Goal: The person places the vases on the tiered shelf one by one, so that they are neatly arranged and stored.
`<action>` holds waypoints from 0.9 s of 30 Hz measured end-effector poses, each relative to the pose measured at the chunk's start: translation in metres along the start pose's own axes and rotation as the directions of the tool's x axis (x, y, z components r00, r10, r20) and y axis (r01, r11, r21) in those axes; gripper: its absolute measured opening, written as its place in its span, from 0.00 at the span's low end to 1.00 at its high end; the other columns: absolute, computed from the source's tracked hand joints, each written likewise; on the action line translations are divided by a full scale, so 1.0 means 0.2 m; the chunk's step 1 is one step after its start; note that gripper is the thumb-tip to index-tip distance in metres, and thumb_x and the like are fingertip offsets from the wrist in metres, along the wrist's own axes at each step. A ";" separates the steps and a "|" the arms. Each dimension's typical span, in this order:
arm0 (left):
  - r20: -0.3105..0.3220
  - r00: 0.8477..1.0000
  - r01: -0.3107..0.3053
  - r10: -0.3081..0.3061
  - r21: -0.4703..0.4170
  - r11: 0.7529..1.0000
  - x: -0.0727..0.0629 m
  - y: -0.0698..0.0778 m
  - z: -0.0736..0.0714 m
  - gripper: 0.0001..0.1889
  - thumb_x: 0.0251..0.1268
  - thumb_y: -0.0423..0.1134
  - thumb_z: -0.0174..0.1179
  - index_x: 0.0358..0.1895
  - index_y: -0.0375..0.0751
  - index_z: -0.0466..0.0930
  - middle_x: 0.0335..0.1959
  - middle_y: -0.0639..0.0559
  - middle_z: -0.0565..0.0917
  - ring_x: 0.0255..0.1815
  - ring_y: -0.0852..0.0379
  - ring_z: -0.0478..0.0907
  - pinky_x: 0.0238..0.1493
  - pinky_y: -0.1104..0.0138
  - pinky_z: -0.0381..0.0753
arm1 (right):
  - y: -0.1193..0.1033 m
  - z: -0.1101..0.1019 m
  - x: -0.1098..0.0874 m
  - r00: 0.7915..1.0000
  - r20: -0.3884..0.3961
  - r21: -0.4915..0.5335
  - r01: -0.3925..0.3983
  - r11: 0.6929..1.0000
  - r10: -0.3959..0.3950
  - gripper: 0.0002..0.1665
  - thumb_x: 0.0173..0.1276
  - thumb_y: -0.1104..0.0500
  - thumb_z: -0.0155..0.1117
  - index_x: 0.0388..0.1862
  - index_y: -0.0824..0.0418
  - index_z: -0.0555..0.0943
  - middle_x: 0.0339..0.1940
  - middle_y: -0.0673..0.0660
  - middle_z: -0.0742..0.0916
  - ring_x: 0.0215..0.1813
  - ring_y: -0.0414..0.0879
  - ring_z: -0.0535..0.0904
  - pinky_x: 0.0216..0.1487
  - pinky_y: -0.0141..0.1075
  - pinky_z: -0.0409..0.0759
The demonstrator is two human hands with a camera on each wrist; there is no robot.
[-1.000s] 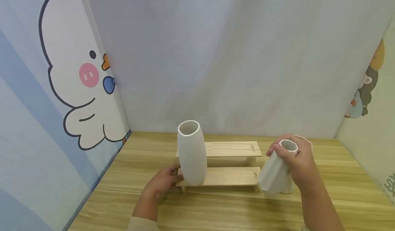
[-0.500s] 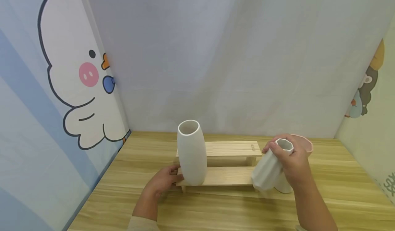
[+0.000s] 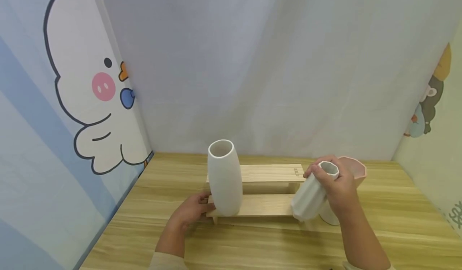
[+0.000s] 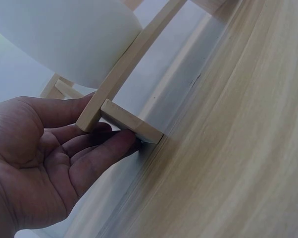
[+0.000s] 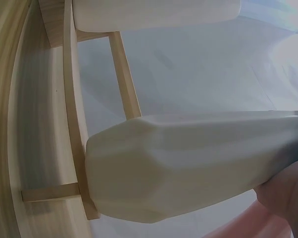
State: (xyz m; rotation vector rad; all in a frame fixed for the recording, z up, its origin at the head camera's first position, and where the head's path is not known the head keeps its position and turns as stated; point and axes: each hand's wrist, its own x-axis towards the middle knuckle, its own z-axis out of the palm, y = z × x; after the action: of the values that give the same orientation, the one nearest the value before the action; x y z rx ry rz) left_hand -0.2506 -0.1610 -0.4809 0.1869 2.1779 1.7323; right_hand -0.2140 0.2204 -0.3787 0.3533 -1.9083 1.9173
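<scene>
My right hand (image 3: 337,183) grips a white faceted vase (image 3: 310,199) near its rim. That vase leans, its base at the right end of the lower wooden shelf (image 3: 267,205); in the right wrist view the faceted vase (image 5: 188,163) has its bottom right at the shelf board (image 5: 74,109). A smooth tall white vase (image 3: 225,181) stands upright on the left part of the same shelf. At that shelf's left end, my left hand (image 3: 193,210) holds the board and leg; in the left wrist view the fingers (image 4: 107,153) curl around the shelf leg (image 4: 131,121).
Behind the lower shelf is a higher wooden shelf (image 3: 270,173). A pink-rimmed flared vase (image 3: 355,169) stands to the right, partly hidden by my right hand. Both shelves stand on a wood-grain table (image 3: 252,246), with a pale curtain (image 3: 252,69) behind.
My right hand has moved left with the faceted vase, bringing its base from beside the lower shelf to over its right end. More of the pink-rimmed vase shows. The left hand has stayed put.
</scene>
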 end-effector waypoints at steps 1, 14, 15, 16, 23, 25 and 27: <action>0.002 1.000 -0.001 0.001 0.002 1.000 0.00 0.00 0.00 0.35 0.67 0.45 0.64 0.72 0.30 0.62 0.68 0.27 0.68 0.63 0.38 0.75 0.51 0.54 0.84 | 0.00 0.00 0.00 1.000 0.004 -0.014 -0.011 1.000 0.011 0.04 0.68 0.67 0.62 0.34 0.63 0.76 0.27 0.52 0.88 0.31 0.44 0.84 0.31 0.34 0.83; 0.012 1.000 -0.007 0.007 -0.020 1.000 0.01 -0.01 0.00 0.36 0.67 0.43 0.63 0.73 0.31 0.61 0.66 0.30 0.72 0.59 0.44 0.78 0.50 0.55 0.84 | -0.01 0.03 0.05 0.998 0.019 -0.097 -0.058 0.994 0.060 0.09 0.70 0.61 0.63 0.37 0.67 0.75 0.27 0.51 0.88 0.33 0.45 0.84 0.33 0.34 0.83; 0.011 1.000 -0.007 0.007 -0.021 1.000 0.01 0.00 0.00 0.36 0.67 0.43 0.64 0.72 0.31 0.61 0.66 0.30 0.72 0.58 0.45 0.79 0.50 0.55 0.85 | -0.02 0.03 0.06 0.998 0.024 -0.103 -0.060 0.993 0.063 0.11 0.70 0.60 0.63 0.38 0.67 0.75 0.27 0.51 0.88 0.33 0.45 0.84 0.33 0.34 0.83; 0.010 1.000 -0.006 0.006 -0.022 1.000 0.01 0.00 0.00 0.35 0.67 0.43 0.64 0.72 0.31 0.62 0.66 0.30 0.73 0.58 0.45 0.79 0.50 0.55 0.85 | -0.02 0.04 0.07 0.997 0.029 -0.104 -0.063 0.993 0.066 0.11 0.70 0.59 0.63 0.39 0.67 0.75 0.27 0.51 0.88 0.33 0.45 0.84 0.33 0.34 0.83; 0.009 1.000 -0.007 0.007 -0.017 1.000 0.00 -0.01 0.00 0.35 0.67 0.43 0.64 0.72 0.32 0.62 0.65 0.31 0.73 0.59 0.45 0.78 0.50 0.54 0.84 | -0.02 0.08 0.12 0.995 0.082 -0.051 -0.058 0.997 0.062 0.05 0.71 0.60 0.63 0.37 0.60 0.76 0.28 0.53 0.88 0.33 0.46 0.84 0.34 0.36 0.84; 0.007 1.000 -0.006 0.006 -0.017 1.000 0.00 -0.01 0.00 0.35 0.67 0.43 0.64 0.72 0.32 0.63 0.65 0.31 0.73 0.59 0.45 0.78 0.51 0.54 0.84 | -0.01 0.09 0.13 0.994 0.085 -0.053 -0.057 0.997 0.061 0.08 0.70 0.59 0.64 0.38 0.63 0.76 0.27 0.53 0.88 0.33 0.46 0.84 0.34 0.36 0.84; 0.006 1.000 -0.006 0.006 -0.015 1.000 0.00 0.00 0.00 0.35 0.67 0.44 0.64 0.72 0.32 0.63 0.65 0.31 0.73 0.58 0.46 0.79 0.50 0.54 0.84 | -0.01 0.11 0.14 0.994 0.082 -0.080 -0.061 0.995 0.067 0.12 0.70 0.56 0.65 0.39 0.65 0.76 0.28 0.52 0.88 0.33 0.46 0.84 0.34 0.36 0.84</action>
State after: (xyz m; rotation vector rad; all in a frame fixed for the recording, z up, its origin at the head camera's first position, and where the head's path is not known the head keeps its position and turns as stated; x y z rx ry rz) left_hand -0.2506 -0.1613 -0.4817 0.1950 2.1620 1.7487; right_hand -0.2398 0.2012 -0.3632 0.3593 -2.0658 1.8897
